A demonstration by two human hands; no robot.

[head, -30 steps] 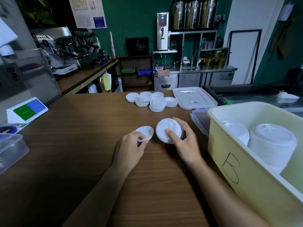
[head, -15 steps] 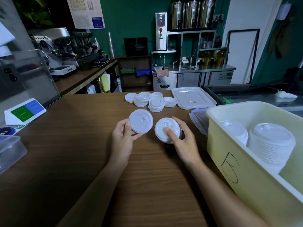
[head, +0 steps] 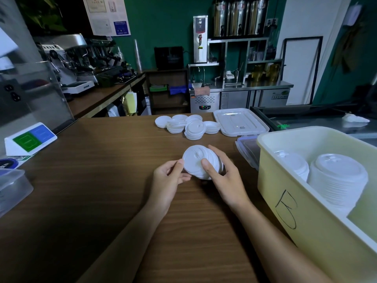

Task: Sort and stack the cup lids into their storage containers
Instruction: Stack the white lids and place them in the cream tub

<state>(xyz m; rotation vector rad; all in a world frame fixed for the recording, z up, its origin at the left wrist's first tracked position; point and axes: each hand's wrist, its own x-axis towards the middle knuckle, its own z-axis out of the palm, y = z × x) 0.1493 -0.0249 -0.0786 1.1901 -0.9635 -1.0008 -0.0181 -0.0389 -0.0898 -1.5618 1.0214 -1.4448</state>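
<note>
White loose lid (head: pixel 192 160) now tops the stack (head: pixel 199 176); fingers of left hand (head: pixel 168 180) and right hand (head: pixel 226 178) clamp it, seemingly ready for binning.

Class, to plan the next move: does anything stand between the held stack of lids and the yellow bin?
Nothing visible blocks the way. The left hand and right hand hold the stack of lids left of the open yellow bin; a clear box lies low between them.

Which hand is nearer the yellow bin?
Right. The right hand, holding the lid stack, sits left of the yellow bin; the left hand is farther left, across the stack.
</note>
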